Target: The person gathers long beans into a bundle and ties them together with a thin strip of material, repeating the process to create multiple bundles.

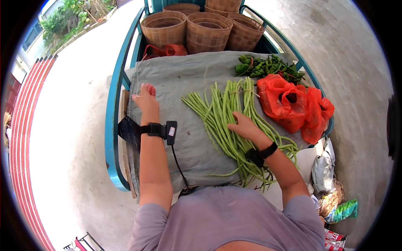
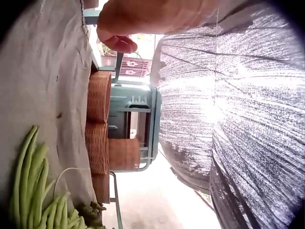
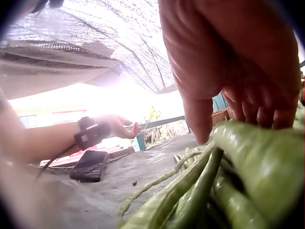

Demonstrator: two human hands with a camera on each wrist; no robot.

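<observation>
A spread of long green beans (image 1: 222, 121) lies on the grey cloth (image 1: 171, 83), some gathered by thin ties near their far ends. My right hand (image 1: 250, 130) rests over the beans, thumb spread away from the fingers. In the right wrist view that hand (image 3: 238, 67) points down, its fingertips right at the beans (image 3: 200, 186). Off to the left, my left hand (image 1: 146, 98) is raised over the cloth's edge with curled fingers. A thin pale strand (image 2: 142, 61) runs from its fingertips in the left wrist view.
Red plastic bags (image 1: 284, 102) and green peppers (image 1: 270, 67) lie right of the beans. Woven baskets (image 1: 208, 33) stand at the back, inside the blue cart rail (image 1: 113, 108). A flat black object (image 3: 89, 166) lies near my left forearm. Dry straw (image 1: 331, 198) is at lower right.
</observation>
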